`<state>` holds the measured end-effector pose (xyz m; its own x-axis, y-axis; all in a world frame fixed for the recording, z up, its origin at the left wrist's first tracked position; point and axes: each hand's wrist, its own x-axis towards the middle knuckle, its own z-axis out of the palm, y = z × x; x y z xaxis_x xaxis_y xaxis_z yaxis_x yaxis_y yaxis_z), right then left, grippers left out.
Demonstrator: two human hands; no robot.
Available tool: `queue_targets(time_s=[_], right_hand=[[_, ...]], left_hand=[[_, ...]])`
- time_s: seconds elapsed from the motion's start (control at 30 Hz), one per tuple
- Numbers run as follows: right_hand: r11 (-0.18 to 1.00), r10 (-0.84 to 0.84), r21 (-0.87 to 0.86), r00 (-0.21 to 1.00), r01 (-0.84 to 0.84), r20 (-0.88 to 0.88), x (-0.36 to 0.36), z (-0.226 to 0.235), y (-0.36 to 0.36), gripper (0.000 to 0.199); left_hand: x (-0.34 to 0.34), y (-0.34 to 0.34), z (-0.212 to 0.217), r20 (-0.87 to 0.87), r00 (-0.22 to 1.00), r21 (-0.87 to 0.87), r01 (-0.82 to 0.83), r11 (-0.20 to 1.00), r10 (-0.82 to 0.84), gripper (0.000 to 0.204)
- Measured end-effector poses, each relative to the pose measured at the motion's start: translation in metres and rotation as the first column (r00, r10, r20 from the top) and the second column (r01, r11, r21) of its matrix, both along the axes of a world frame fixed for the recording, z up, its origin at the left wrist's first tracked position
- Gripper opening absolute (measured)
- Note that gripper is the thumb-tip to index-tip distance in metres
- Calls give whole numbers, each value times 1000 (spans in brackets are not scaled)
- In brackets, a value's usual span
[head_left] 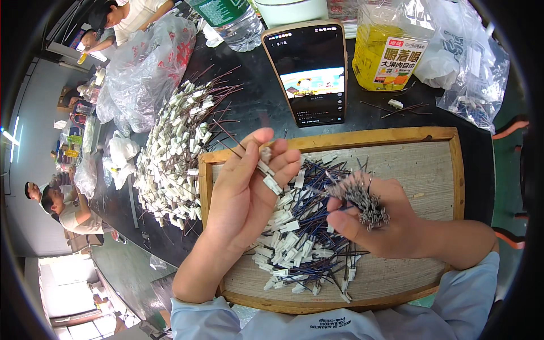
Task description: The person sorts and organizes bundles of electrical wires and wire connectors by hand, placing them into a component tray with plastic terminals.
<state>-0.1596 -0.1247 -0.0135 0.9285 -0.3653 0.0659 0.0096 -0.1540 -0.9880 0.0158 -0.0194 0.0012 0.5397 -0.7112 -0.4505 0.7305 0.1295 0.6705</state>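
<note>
Two heaps show how the work stands, as I judge it: a large fan of brown-wired white connectors lies on the dark surface left of the wooden tray, while a smaller tangle of blue-wired connectors sits inside the tray, seemingly what is left to handle. The left hand is curled over the tray's left part, pinching a few white connectors between thumb and fingers. The right hand, over the tray's middle, is closed around a thick bundle of thin wires with bare ends. Beyond the tray's far edge lie a phone, a yellow jar with yellow contents, and clear plastic bags; what the bags hold is unclear.
</note>
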Motion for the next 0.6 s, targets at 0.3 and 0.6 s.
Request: queue_targets(time_s=[0.3,0.6], right_hand=[[991,-111,-51,979,121,173,5,-9,-1,15],[982,-179,-19,967,186,181,2,-4,2,7]], left_hand=[[-2,12,4,115,933,-154,355,922,-340,28],[-8,20,-1,443,824,-122,447,886,-354,35]])
